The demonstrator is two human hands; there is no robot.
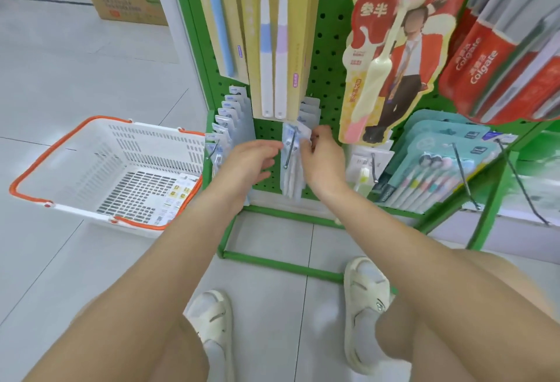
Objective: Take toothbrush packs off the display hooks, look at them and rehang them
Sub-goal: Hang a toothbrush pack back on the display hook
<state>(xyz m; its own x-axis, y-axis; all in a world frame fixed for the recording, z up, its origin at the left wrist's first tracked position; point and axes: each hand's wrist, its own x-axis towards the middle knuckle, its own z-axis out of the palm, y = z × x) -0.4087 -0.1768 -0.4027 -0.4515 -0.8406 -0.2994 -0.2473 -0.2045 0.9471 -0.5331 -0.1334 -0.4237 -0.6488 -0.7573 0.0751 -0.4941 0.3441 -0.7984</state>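
Right hand (321, 154) pinching toothbrush pack (291, 169), hook (290, 151)

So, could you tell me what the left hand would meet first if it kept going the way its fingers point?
Probably the pale toothbrush pack on the middle hook: the left hand points right at it, fingertips nearly touching. Depth is unclear.

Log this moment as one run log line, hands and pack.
stage: at hook | right hand: pinching top of toothbrush pack at hook | left hand: open, beside pack | basket: on floor
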